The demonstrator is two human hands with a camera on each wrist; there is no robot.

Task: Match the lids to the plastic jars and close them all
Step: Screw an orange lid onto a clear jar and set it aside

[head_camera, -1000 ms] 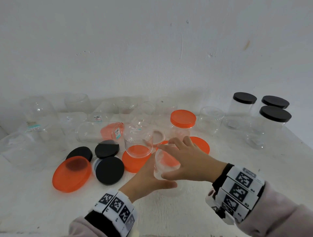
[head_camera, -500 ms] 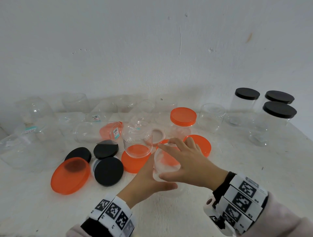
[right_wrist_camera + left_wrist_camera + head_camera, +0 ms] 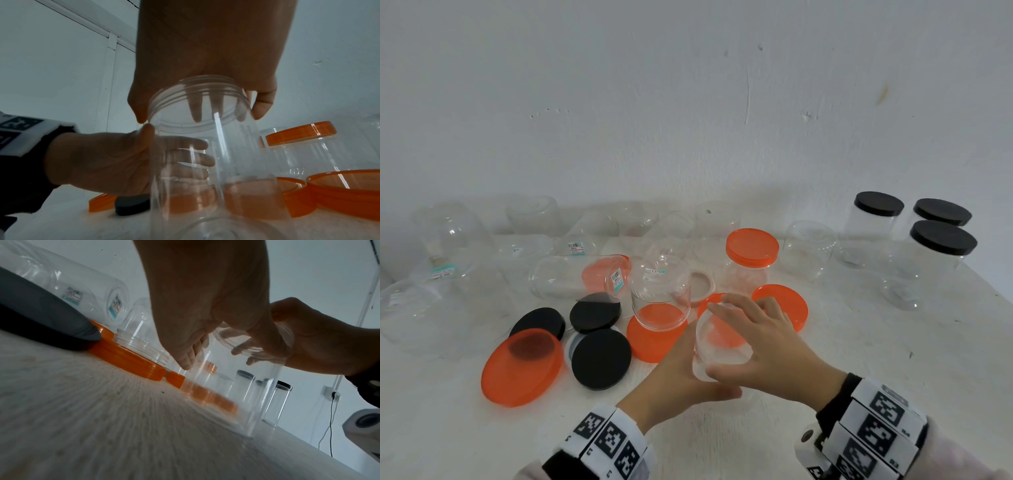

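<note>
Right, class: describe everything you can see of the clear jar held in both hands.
The clear jar is a see-through plastic cylinder with a threaded neck and a wide open mouth, no lid on it. It stands upright on the white table, apparently empty. The left hand wraps its side; the right hand grips the rim from above. Orange lids lie just behind it.
</note>
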